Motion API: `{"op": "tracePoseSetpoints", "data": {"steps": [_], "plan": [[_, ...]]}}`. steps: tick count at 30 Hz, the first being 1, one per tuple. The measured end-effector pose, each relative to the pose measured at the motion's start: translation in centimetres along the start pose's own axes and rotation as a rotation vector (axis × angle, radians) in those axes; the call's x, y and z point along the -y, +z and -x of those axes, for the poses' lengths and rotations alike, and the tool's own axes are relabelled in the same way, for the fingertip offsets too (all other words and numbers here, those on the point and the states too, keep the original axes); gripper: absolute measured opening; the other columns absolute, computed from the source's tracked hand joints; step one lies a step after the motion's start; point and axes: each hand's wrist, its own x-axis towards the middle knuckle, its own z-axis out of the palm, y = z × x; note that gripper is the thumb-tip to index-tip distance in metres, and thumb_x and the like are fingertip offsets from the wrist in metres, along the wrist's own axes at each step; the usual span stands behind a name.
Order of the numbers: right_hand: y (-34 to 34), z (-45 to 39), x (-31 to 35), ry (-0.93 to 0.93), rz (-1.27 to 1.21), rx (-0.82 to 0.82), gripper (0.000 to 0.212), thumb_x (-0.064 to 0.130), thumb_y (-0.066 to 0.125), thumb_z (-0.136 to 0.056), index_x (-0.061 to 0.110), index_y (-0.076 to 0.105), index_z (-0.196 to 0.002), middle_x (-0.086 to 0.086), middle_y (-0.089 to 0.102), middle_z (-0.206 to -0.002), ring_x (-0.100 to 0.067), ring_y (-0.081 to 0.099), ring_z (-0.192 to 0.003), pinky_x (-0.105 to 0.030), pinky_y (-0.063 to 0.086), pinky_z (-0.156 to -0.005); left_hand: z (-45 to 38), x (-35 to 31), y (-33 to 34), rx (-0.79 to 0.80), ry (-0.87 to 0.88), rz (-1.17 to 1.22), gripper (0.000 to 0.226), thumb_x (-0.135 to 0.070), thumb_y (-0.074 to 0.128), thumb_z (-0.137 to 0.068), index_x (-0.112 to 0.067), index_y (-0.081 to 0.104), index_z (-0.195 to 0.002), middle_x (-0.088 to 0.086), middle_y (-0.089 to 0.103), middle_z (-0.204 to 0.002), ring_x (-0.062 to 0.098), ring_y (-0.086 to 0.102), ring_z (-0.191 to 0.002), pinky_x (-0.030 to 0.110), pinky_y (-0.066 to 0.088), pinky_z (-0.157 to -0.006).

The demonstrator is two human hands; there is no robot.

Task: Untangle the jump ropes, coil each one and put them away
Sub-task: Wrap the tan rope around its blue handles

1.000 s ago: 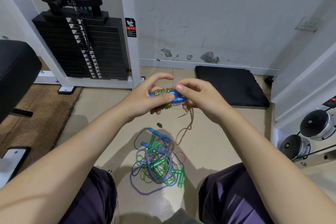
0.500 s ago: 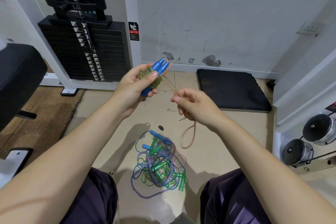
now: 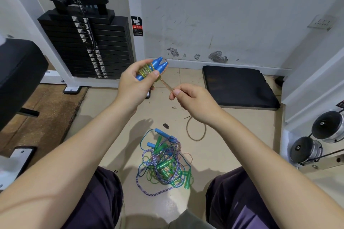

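The left hand (image 3: 134,84) gripped two blue handles (image 3: 157,67) side by side, thumb clamped over the turns of gold cord (image 3: 145,71) wound round them. The right hand (image 3: 193,99) pinched the free cord just beside the bundle, thumb and forefinger tight on it, and the slack (image 3: 196,129) dropped below in a loose loop above the floor (image 3: 232,135). That cord looked light, thin and limp, with a glossy plastic skin, so it would likely slip through a soft pinch and spring off the handles if tension dropped. The best hold was probably where it was: close to the wrap, line kept taut. The handles looked rigid and smooth, a sound core to wind on, though two loose sticks could scissor apart unless squeezed together. Down between the knees lay the pile (image 3: 163,165), green, blue and purple ropes knotted together with green handles poking out; those handles seemed the sensible places to take hold.
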Motion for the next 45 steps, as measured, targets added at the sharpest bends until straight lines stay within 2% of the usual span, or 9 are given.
{"op": "tracePoseSetpoints", "data": {"steps": [2, 9, 14, 23, 28, 32, 34, 40, 45], "plan": [[-0.2, 0.2, 0.4, -0.055, 0.020, -0.007, 0.021, 0.022, 0.060, -0.095, 0.009, 0.063, -0.078, 0.009, 0.042, -0.057, -0.005, 0.034, -0.053, -0.022, 0.029, -0.053, -0.3, 0.2, -0.1, 0.029, -0.046, -0.061, 0.029, -0.014, 0.072, -0.088, -0.018, 0.066, -0.117, 0.008, 0.068, -0.091, 0.013, 0.058, -0.057, 0.021, 0.045, -0.051], [-2.6, 0.0, -0.8, -0.200, 0.077, -0.084, 0.010, 0.016, 0.066, -0.090, 0.011, 0.068, -0.082, -0.004, 0.062, -0.074, -0.009, 0.051, -0.068, -0.024, 0.039, -0.063, 0.5, -0.7, -0.2, 0.700, -0.181, -0.239, 0.036, -0.009, 0.074, -0.084, -0.022, 0.067, -0.117, -0.002, 0.070, -0.076, 0.015, 0.061, -0.061, 0.021, 0.048, -0.055], [-2.2, -0.1, -1.4, -0.240, 0.075, -0.057, 0.006, 0.014, 0.069, -0.087, 0.017, 0.069, -0.082, 0.001, 0.063, -0.076, -0.009, 0.055, -0.073, -0.021, 0.043, -0.067, 1.7, -1.5, 0.4, 0.853, -0.202, -0.197, 0.030, -0.007, 0.074, -0.083, -0.020, 0.066, -0.108, 0.002, 0.067, -0.079, 0.019, 0.060, -0.064, 0.023, 0.047, -0.056], [-1.6, 0.0, -1.2, -0.108, -0.133, -0.047, 0.006, 0.017, 0.074, -0.084, 0.016, 0.069, -0.081, 0.001, 0.060, -0.066, -0.009, 0.053, -0.062, -0.031, 0.047, -0.060, 2.0, -1.6, 0.3, 0.762, -0.176, -0.189, 0.013, -0.030, 0.078, -0.077, -0.031, 0.068, -0.085, 0.004, 0.068, -0.077, 0.017, 0.060, -0.061, 0.023, 0.046, -0.054], [-2.1, -0.2, -2.0, 0.037, -0.292, -0.006, 0.035, 0.017, 0.080, -0.078, 0.018, 0.047, -0.089, -0.007, 0.050, -0.062, -0.018, 0.045, -0.060, -0.029, 0.038, -0.056, 2.0, -1.3, 0.4, 0.788, -0.131, -0.226, 0.034, -0.020, 0.080, -0.081, -0.030, 0.062, -0.109, 0.002, 0.071, -0.082, 0.017, 0.065, -0.069, 0.035, 0.053, -0.063], [-2.4, -0.3, -2.2, 0.018, -0.338, 0.029, 0.026, 0.019, 0.076, -0.083, 0.018, 0.051, -0.078, -0.010, 0.047, -0.075, -0.016, 0.042, -0.064, -0.021, 0.035, -0.054, 1.9, -1.6, 0.2, 0.808, -0.091, -0.117, 0.058, -0.011, 0.076, -0.084, -0.032, 0.049, -0.131, 0.010, 0.066, -0.084, 0.015, 0.063, -0.069, 0.031, 0.052, -0.060], [-2.5, -0.3, -2.3, 0.049, -0.348, 0.044, 0.020, 0.028, 0.072, -0.086, 0.017, 0.057, -0.078, -0.009, 0.053, -0.076, -0.020, 0.046, -0.066, -0.027, 0.037, -0.056, 2.1, -1.7, 0.2, 0.797, -0.047, -0.106, 0.056, -0.012, 0.073, -0.087, -0.034, 0.051, -0.134, 0.020, 0.065, -0.090, 0.017, 0.063, -0.070, 0.029, 0.052, -0.060], [-2.6, -0.4, -2.5, 0.127, -0.548, 0.136, 0.024, 0.036, 0.063, -0.089, 0.021, 0.069, -0.108, -0.005, 0.057, -0.082, -0.014, 0.043, -0.057, -0.024, 0.036, -0.054, 1.8, -1.3, 0.7, 0.441, -0.125, 0.054, 0.019, -0.022, 0.066, -0.093, -0.024, 0.068, -0.111, 0.004, 0.071, -0.088, 0.021, 0.061, -0.055, 0.023, 0.045, -0.048], [-1.6, -0.2, -2.5, 0.159, -0.364, 0.198, 0.026, 0.014, 0.057, -0.097, 0.024, 0.063, -0.120, -0.002, 0.048, -0.069, -0.013, 0.034, -0.046, -0.022, 0.026, -0.042, 1.0, -1.5, 0.3, 0.279, -0.234, 0.253, 0.046, -0.008, 0.074, -0.083, -0.011, 0.052, -0.123, 0.009, 0.069, -0.089, 0.020, 0.062, -0.058, 0.026, 0.048, -0.055]]}}
